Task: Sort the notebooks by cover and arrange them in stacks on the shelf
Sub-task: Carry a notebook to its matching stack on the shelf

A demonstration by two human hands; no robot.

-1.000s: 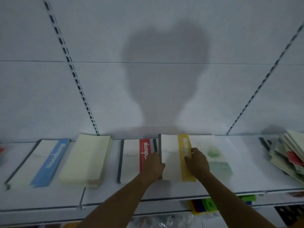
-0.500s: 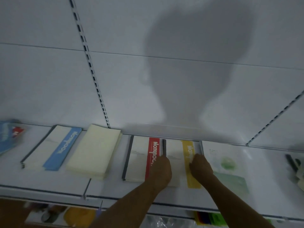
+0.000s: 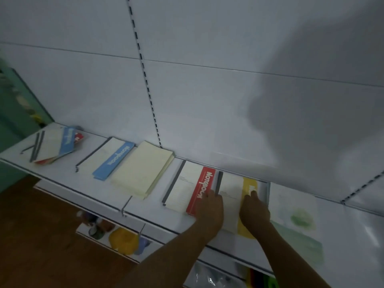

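Since the earlier frame the view has swung leftward, so both hands now sit lower right of centre on the shelf point(image 3: 145, 206). Left hand point(image 3: 209, 208) rests against the yellow-band notebook point(image 3: 231, 202) at its dark spine edge; right hand point(image 3: 254, 210) presses on its yellow strip, fingers curled loosely. It lies flat, just beside the red-band notebook point(image 3: 187, 188). Blue-band notebook point(image 3: 108, 161) and cream stack point(image 3: 143, 171) lie further left.
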